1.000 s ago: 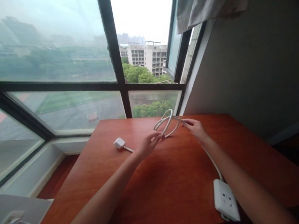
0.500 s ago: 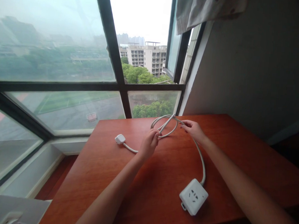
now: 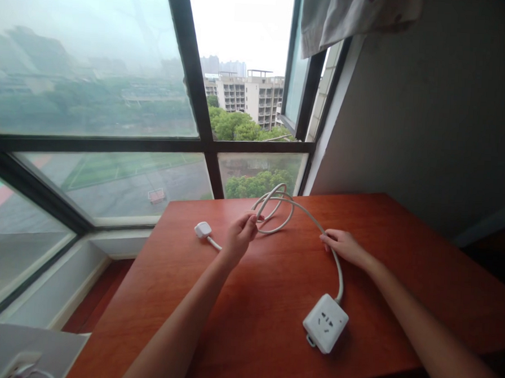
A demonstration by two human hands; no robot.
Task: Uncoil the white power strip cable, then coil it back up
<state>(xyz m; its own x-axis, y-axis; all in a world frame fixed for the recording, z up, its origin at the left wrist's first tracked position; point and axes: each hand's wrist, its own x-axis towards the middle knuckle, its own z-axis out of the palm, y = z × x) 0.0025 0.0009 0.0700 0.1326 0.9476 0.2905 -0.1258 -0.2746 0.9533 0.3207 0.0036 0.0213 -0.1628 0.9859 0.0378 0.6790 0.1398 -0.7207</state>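
Note:
A white extension cord lies over the table, its cable (image 3: 305, 210) looped in coils beyond my hands. My left hand (image 3: 242, 232) is closed around the coiled part of the cable, left of the loops. Farther right, my right hand (image 3: 341, 244) pinches the same cable on the stretch that runs down to the socket block (image 3: 325, 323). This square block rests near the front edge with its outlet holes facing up. The white plug (image 3: 203, 230) lies at the left on the tabletop, and part of its cable is hidden behind my left hand.
The reddish-brown wooden table (image 3: 263, 302) stands against a dark-framed window (image 3: 153, 145). A grey wall (image 3: 425, 119) rises on the right, and a hanging cloth (image 3: 354, 19) shows at the top. At the lower left is a wall outlet (image 3: 21, 366) with something white plugged in.
My right hand has moved right and toward me along the cable, away from the loops. My left hand has shifted slightly left, and the loops now stand differently.

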